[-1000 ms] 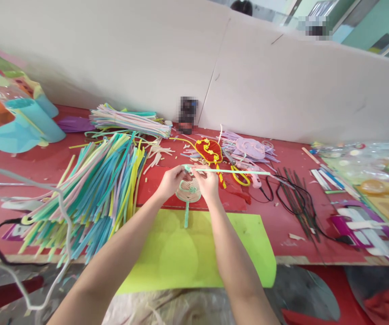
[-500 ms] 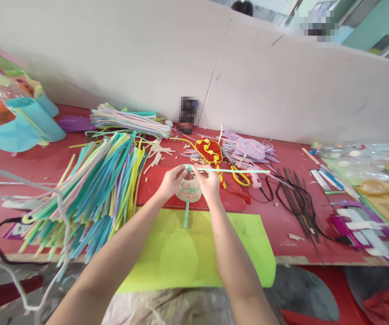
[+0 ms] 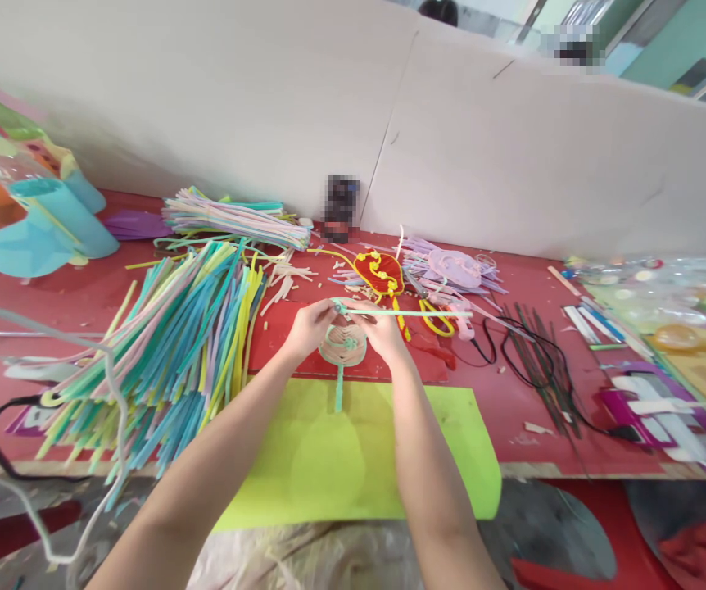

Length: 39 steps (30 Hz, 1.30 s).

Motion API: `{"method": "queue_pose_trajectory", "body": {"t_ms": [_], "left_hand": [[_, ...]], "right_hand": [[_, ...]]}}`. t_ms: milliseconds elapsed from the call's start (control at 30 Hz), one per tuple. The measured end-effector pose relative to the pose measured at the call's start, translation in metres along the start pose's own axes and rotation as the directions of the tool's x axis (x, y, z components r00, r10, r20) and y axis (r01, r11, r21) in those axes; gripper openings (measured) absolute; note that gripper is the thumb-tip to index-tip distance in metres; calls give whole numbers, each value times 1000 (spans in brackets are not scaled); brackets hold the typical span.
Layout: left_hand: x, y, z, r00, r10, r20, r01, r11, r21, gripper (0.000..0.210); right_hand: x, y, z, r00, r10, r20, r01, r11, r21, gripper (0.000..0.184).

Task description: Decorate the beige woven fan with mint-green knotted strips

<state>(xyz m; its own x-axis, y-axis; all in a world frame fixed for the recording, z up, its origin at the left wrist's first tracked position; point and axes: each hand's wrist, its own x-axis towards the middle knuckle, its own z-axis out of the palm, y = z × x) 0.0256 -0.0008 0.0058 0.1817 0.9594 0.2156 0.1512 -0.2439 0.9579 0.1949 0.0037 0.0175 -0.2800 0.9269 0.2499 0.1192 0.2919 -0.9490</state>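
Observation:
A pale green pipe cleaner [image 3: 430, 313] runs sideways between my hands, its left end bunched into a small coil. My left hand [image 3: 311, 329] is closed, pinching that coil between thumb and fingers. Along the straight part, my right hand [image 3: 385, 334] has its fingers closed on the same pipe cleaner near the coil. Just below my fingertips lies a round fan shape made of pipe cleaners [image 3: 341, 351], pale green and pinkish with a green handle. Its upper edge is partly hidden by my hands. The handle reaches over a yellow-green sheet [image 3: 328, 467].
Many coloured pipe cleaners [image 3: 174, 352] are heaped at the left. Behind my hands lie a red and yellow pipe-cleaner fan [image 3: 378, 272], yellow-handled scissors [image 3: 437, 321] and a pink glue gun [image 3: 464, 328]. A power strip [image 3: 660, 418] with cords sits at the right.
The pipe cleaner's free right end has shifted left, so less of it sticks out. My right hand has turned slightly; my left hand stays at nearly the same spot.

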Motion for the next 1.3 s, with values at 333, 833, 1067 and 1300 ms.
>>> {"method": "queue_pose_trajectory", "body": {"t_ms": [333,833,1067,1300], "left_hand": [[-4,-4,2,994,109,28,-111,925,364,17],[3,-9,2,981,167,99,-190,931,313,8],[3,-7,0,983,84,164,-114,977,183,10],[2,-3,0,986,65,151,-78,993,84,11]], "right_hand": [[2,17,1,984,154,-92,-147,986,80,25],[1,22,-5,975,222,-12,-220,971,93,31],[-3,8,-11,966,233,113,-242,967,73,29],[-4,4,-6,951,287,120,-306,929,207,34]]}}
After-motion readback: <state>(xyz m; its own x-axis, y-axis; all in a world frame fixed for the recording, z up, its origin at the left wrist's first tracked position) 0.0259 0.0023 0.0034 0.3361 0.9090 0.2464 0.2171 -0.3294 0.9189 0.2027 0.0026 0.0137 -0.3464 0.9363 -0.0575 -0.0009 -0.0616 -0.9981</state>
